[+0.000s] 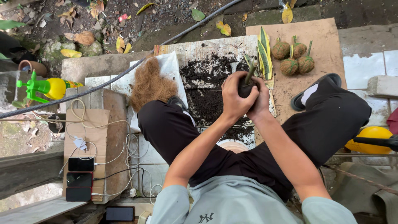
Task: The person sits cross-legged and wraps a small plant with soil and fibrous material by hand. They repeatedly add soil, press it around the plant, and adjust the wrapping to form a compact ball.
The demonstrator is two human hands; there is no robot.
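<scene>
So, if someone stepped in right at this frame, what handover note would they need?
Left hand and right hand: both cupped around a dark soil ball with a green plant stem sticking up, held above the loose soil on the white sheet.
Done: three fibre-wrapped balls with shoots lie on the cardboard.
Left, as it looks: the held ball is bare, not yet wrapped.
To hand: coconut fibre pile left of the soil; striped leaf cuttings beside the wrapped balls.
</scene>
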